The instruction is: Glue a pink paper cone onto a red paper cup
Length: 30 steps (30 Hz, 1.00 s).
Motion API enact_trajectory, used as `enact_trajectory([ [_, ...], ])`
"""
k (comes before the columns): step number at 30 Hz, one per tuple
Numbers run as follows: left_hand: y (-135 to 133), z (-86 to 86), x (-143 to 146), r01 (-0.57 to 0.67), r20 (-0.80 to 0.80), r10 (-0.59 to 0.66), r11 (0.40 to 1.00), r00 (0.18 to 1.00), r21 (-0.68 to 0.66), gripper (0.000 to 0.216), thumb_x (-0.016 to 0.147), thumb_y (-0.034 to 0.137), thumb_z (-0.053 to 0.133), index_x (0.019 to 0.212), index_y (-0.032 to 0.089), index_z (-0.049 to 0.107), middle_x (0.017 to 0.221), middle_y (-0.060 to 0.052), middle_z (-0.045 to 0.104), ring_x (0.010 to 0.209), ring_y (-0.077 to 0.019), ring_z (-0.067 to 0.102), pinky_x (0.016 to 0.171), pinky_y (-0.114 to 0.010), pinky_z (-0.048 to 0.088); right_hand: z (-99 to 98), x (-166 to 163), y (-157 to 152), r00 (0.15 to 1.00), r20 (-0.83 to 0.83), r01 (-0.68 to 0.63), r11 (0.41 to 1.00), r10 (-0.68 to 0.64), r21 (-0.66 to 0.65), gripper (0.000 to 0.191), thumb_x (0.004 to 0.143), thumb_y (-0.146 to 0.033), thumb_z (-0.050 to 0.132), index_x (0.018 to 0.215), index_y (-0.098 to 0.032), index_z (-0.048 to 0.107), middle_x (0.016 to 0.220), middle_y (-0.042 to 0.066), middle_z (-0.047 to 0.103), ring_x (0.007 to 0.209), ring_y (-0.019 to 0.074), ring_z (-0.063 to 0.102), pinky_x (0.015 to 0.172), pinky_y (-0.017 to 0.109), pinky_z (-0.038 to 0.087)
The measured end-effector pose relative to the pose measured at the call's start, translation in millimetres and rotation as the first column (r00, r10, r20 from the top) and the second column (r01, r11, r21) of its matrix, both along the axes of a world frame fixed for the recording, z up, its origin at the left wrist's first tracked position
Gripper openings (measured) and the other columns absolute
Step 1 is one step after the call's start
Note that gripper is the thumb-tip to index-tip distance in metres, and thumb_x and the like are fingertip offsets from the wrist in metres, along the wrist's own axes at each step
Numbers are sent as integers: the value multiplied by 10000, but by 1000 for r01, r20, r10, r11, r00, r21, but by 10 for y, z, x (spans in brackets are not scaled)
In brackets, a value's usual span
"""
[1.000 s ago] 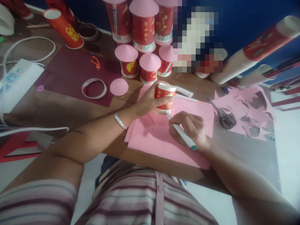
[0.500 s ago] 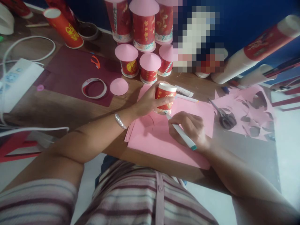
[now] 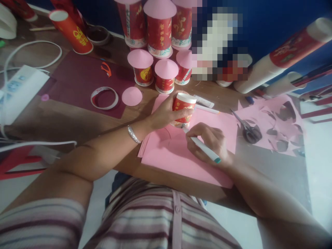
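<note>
My left hand (image 3: pixel 166 112) grips a small red paper cup (image 3: pixel 183 108) standing upside down on a sheet of pink paper (image 3: pixel 181 155). My right hand (image 3: pixel 209 141) holds a white pen with a green end (image 3: pixel 204 149); its tip touches the paper at the cup's base. A curved pen line shows on the pink sheet left of the cup. A loose pink paper circle (image 3: pixel 131 96) lies to the left on the wooden table (image 3: pixel 64 121).
Several red cups with pink cone lids (image 3: pixel 160 74) stand behind. A tape roll (image 3: pixel 104 98) lies on dark red paper. Scissors (image 3: pixel 247 129) rest on cut pink scraps (image 3: pixel 275 121) at right. A white power strip (image 3: pixel 18 91) and cables lie at left.
The pen tip has slid a little leftward along the cup's base and the pen's green end has swung right. The left hand and cup stay put.
</note>
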<state>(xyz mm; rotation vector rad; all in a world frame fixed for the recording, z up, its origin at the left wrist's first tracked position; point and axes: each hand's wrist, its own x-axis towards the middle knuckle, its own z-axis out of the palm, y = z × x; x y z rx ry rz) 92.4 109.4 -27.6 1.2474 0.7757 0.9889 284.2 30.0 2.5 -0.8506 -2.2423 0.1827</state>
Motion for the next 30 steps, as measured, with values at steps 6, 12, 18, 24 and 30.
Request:
enact_trajectory([
  [6,0,4,7,7,-9,-7,1000,1000,20,605,745,462,870,1176,190,543,1150,-82,675,1038,-235,682,877,-395,568,-39,-3,11,1000,-17,-18,1000,18,-3,159,908,-76,606,970,-219,575,778,-16,672,629,125,646,552,239,499],
  [12,11,-3,7,-4,-30,6,998,1000,56,596,749,470,870,1173,194,555,1150,-86,684,1045,-235,687,911,-403,565,-26,6,13,1000,-25,-13,1000,13,-12,165,905,-81,615,980,-226,590,796,-16,681,651,128,665,565,236,511],
  [18,7,-2,-1,-14,-35,16,999,999,44,576,754,437,875,1171,193,561,1162,-81,683,1059,-236,686,925,-404,567,13,7,14,1000,1,28,999,-28,31,177,900,-75,616,973,-232,581,786,-19,677,641,124,662,559,234,515],
  [24,-1,5,-3,-36,-36,38,998,999,57,560,745,422,886,1139,195,560,1157,-72,680,1045,-218,683,879,-353,565,18,0,12,1000,13,17,999,-17,28,175,907,-75,617,972,-228,565,784,-15,671,644,126,663,558,240,522],
  [30,1,0,1,-10,-31,11,999,999,44,576,754,444,882,1163,196,561,1174,-85,690,1055,-226,692,874,-353,573,-7,0,16,1000,-2,-7,1000,7,13,160,923,-82,607,978,-227,567,790,-18,669,643,118,652,558,234,510],
])
